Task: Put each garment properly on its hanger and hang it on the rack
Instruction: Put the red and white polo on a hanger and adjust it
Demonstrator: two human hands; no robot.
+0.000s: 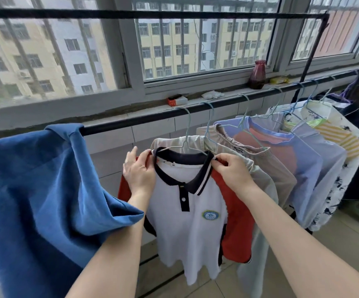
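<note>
White polo shirt, on its hanger on the rack rail: collar being pinched at each shoulder by the left hand and right hand. Several garments are hanging alongside. Blue garment is lying draped over the rail, hanger apparently outstanding.

Home balcony, barred window, clothes rack, hung garments

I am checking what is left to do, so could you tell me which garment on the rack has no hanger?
The blue garment at the left end: it is draped straight over the rack bar, while the others hang from hangers.
</note>
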